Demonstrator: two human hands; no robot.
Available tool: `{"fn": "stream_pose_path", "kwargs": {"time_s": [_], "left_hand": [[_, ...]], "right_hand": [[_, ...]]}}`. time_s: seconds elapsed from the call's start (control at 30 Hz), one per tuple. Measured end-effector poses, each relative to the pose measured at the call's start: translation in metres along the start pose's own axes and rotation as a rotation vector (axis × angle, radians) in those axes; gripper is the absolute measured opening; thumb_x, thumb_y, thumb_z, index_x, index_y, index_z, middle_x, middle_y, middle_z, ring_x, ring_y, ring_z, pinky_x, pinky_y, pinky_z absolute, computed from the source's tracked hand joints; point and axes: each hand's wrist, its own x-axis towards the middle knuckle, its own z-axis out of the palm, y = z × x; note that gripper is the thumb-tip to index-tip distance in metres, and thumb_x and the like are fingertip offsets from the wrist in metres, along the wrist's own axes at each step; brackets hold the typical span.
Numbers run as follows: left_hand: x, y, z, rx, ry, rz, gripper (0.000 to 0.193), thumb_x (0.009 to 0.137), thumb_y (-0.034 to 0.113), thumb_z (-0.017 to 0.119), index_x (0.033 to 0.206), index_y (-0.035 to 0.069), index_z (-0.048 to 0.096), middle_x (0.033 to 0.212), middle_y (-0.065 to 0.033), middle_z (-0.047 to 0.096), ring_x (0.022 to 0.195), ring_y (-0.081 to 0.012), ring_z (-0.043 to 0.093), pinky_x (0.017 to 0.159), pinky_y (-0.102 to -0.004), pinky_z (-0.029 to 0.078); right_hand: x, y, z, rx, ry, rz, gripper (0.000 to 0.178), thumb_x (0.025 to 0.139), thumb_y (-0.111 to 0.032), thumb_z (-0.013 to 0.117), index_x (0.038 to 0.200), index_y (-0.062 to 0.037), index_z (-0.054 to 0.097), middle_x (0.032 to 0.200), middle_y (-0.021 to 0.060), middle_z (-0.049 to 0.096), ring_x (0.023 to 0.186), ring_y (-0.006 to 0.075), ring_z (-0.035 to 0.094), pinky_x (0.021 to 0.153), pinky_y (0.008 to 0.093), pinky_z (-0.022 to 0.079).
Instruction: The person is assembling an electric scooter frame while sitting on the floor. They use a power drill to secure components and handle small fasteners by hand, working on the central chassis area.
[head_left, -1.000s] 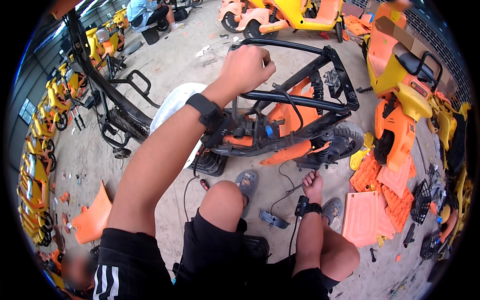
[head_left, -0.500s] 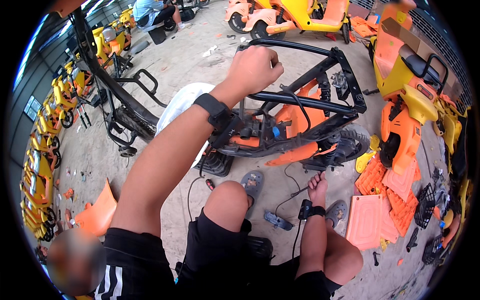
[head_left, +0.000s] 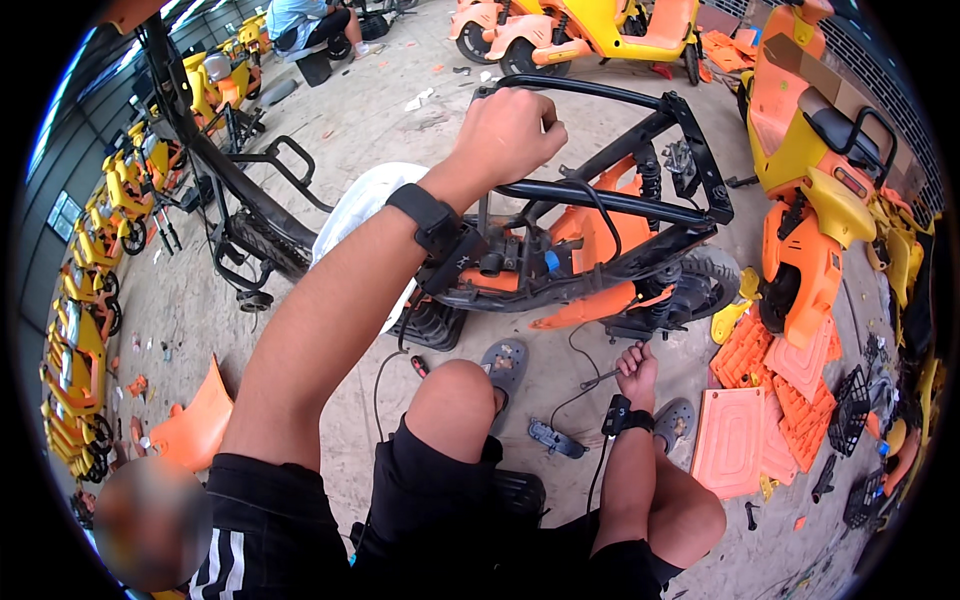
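My left hand (head_left: 508, 138) is closed over the upper black tube of a stripped scooter frame (head_left: 640, 206). My right hand (head_left: 637, 368) is low by the rear wheel (head_left: 712, 284), its fingers curled round a thin metal rod-like tool (head_left: 600, 380). That tool sticks out to the left of the fist; its other end is hidden, so its exact kind cannot be told. Just above this hand is the dark underside of the wheel hub. Orange plastic panels (head_left: 590, 240) remain within the frame, and a white round cover (head_left: 365, 205) lies behind my left forearm.
Orange panels (head_left: 727, 440) and black baskets (head_left: 850, 410) litter the right floor. A black part with a cable (head_left: 556, 440) lies between my feet. Yellow scooters (head_left: 640, 35) stand behind, with more along the left wall. A seated person (head_left: 300, 25) is at the back.
My right hand and the rod-like tool have shifted and turned very slightly. The left hand keeps its hold on the frame.
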Motion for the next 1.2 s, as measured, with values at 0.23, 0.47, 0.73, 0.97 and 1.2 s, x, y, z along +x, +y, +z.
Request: {"fn": "stream_pose_path", "kwargs": {"time_s": [0.23,0.47,0.73,0.97,1.2], "left_hand": [[0.0,0.002,-0.002,-0.01,-0.007,-0.008,0.029,0.08,0.029,0.061,0.086,0.004,0.074,0.071,-0.0118,0.07,0.067,-0.0307,0.067,0.068,-0.0395,0.054],[0.0,-0.001,-0.001,-0.015,-0.001,0.004,0.029,0.08,0.03,0.061,0.086,0.004,0.074,0.07,-0.0116,0.069,0.066,-0.0302,0.067,0.067,-0.0398,0.054],[0.0,0.001,-0.001,-0.011,-0.006,-0.002,0.029,0.08,0.03,0.062,0.086,0.005,0.074,0.07,-0.0116,0.069,0.066,-0.0301,0.067,0.067,-0.0396,0.054],[0.001,0.001,-0.001,-0.013,-0.009,0.006,0.029,0.08,0.03,0.061,0.087,0.005,0.074,0.071,-0.0115,0.07,0.067,-0.0302,0.067,0.067,-0.0397,0.054],[-0.002,-0.002,-0.001,-0.001,-0.007,-0.011,0.029,0.08,0.03,0.062,0.087,0.005,0.074,0.071,-0.0118,0.07,0.068,-0.0307,0.067,0.067,-0.04,0.054]], "right_hand": [[-0.007,0.001,0.003,-0.151,0.041,-0.066,0.028,0.103,-0.035,0.043,0.091,-0.012,0.052,0.059,-0.0061,0.031,0.046,0.0082,0.026,0.039,0.0238,0.023],[-0.004,0.006,-0.002,-0.231,0.082,-0.115,0.031,0.103,-0.039,0.043,0.092,-0.012,0.054,0.06,-0.0047,0.034,0.045,0.0082,0.028,0.039,0.0243,0.022],[0.002,-0.008,-0.012,-0.034,-0.073,0.056,0.032,0.104,-0.035,0.037,0.089,-0.0119,0.053,0.06,-0.005,0.035,0.042,0.0092,0.027,0.039,0.0252,0.023],[-0.002,-0.007,-0.006,-0.171,0.005,-0.022,0.031,0.103,-0.036,0.042,0.087,-0.0107,0.052,0.064,-0.0041,0.041,0.043,0.0077,0.027,0.038,0.024,0.022],[-0.013,-0.001,0.007,-0.219,0.122,-0.021,0.032,0.103,-0.034,0.039,0.088,-0.0106,0.053,0.068,-0.0006,0.048,0.04,0.0088,0.027,0.037,0.025,0.022]]}}
